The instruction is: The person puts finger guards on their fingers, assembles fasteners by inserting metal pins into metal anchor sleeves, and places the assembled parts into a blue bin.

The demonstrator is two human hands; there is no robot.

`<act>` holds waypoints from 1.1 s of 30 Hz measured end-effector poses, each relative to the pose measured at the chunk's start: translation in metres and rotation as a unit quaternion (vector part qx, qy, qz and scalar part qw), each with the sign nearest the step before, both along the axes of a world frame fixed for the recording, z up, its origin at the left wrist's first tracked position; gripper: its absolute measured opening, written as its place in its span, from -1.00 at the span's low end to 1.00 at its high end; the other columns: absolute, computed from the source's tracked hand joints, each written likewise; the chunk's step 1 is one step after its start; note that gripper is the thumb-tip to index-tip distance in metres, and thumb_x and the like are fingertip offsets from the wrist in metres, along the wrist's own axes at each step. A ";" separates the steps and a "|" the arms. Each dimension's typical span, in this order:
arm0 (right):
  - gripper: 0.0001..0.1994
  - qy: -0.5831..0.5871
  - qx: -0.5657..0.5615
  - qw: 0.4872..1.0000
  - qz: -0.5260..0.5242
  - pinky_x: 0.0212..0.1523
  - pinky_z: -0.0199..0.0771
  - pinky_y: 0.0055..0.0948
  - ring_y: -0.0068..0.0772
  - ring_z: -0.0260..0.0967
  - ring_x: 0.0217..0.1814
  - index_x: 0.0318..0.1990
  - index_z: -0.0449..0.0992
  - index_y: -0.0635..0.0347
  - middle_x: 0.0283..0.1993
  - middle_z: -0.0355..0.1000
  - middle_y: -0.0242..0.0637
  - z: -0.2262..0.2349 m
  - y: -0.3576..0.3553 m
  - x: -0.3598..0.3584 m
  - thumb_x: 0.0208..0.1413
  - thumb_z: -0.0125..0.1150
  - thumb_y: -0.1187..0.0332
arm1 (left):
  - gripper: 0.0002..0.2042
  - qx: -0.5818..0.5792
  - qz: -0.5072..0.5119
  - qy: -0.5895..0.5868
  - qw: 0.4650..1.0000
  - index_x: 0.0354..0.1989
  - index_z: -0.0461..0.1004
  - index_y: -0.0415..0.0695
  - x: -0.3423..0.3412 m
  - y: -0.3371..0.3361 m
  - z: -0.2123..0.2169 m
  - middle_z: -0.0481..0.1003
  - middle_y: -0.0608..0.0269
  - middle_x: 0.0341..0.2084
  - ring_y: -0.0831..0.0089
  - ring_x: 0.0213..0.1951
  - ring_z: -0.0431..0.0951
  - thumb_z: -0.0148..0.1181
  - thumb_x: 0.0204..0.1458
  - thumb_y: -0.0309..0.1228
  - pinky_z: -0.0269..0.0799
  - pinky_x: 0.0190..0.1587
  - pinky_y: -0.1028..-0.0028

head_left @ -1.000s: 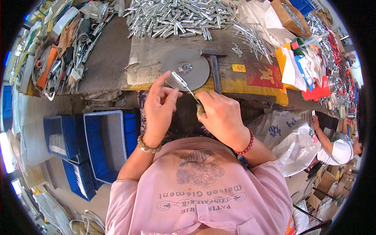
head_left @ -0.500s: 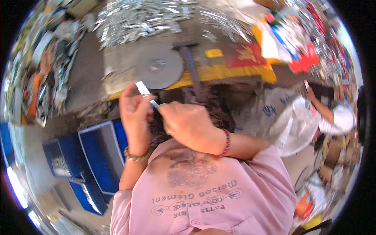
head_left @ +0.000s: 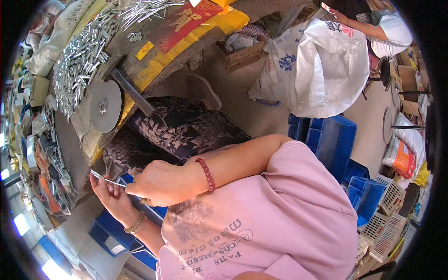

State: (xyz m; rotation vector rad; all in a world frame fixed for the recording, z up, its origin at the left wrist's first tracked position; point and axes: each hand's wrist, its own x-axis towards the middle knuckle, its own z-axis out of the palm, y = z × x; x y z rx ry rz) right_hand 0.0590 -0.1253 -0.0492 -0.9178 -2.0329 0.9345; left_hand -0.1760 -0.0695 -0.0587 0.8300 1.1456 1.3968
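Both hands meet low at the left of the view, off the edge of the bench (head_left: 70, 140). The right hand (head_left: 161, 183) is curled shut, pinching one end of a thin metal rod (head_left: 107, 179); the left hand (head_left: 108, 193) lies under the rod's far end with its fingers loosely bent around it. The rod sits level between the two, above a blue bin (head_left: 140, 210) by the knees.

By the look of it, the step in hand is fitting or checking a single piece held up close, away from the bench. A next move would call for a steady pinch from both sides, since the rod is slim and would slip easily (its tip near the left palm is too small to make out).

On the bench lie a heap of short silver tubes (head_left: 81, 56), a round metal disc (head_left: 105, 106) and a hammer (head_left: 130, 91) beside it. More blue crates (head_left: 326, 140) stand on the floor to the right; their contents are hidden. A large white sack (head_left: 317, 65) sits beyond, near another person (head_left: 378, 28).
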 end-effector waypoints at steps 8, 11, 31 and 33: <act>-0.71 0.035 -0.009 0.999 0.015 -0.26 0.57 0.02 0.11 0.61 -0.25 -0.11 0.56 0.23 -0.32 0.60 0.00 -0.006 0.000 -0.001 0.05 0.38 0.30 | -0.56 -0.053 0.067 -0.073 0.994 0.35 0.31 -0.14 -0.056 -0.013 -0.031 0.57 0.20 -0.25 0.77 -0.53 0.30 0.17 0.31 -0.55 0.23 -0.56 0.74; -0.62 0.117 -0.102 0.986 0.067 -0.10 0.61 -0.08 0.10 0.63 -0.14 0.13 0.58 0.20 -0.13 0.63 0.07 -0.021 0.018 -0.001 0.21 0.33 0.25 | -0.62 -0.069 0.119 -0.111 0.984 0.28 0.37 -0.14 -0.084 -0.022 -0.048 0.52 0.19 -0.23 0.72 -0.54 0.31 0.20 0.32 -0.52 0.24 -0.57 0.71; -0.60 0.117 -0.431 0.893 -0.061 -0.32 0.41 -0.62 -0.65 0.41 -0.37 0.13 0.55 0.30 -0.30 0.51 -0.44 -0.001 0.058 0.091 0.36 0.27 0.14 | -0.60 -0.255 0.409 -0.050 0.875 0.11 0.37 -0.14 -0.215 -0.056 -0.272 0.56 0.26 -0.44 0.55 -0.59 0.45 0.37 0.12 -0.51 0.25 -0.63 0.56; -0.73 0.108 -0.430 0.892 -0.093 -0.38 0.36 -0.58 -0.60 0.38 -0.42 0.10 0.54 0.33 -0.33 0.50 -0.37 -0.002 0.060 0.080 0.37 0.20 0.34 | -0.51 -0.258 0.392 -0.021 0.883 0.15 0.33 -0.19 -0.221 -0.032 -0.279 0.57 0.13 -0.36 0.40 -0.49 0.56 0.41 0.06 -0.54 0.40 -0.54 0.49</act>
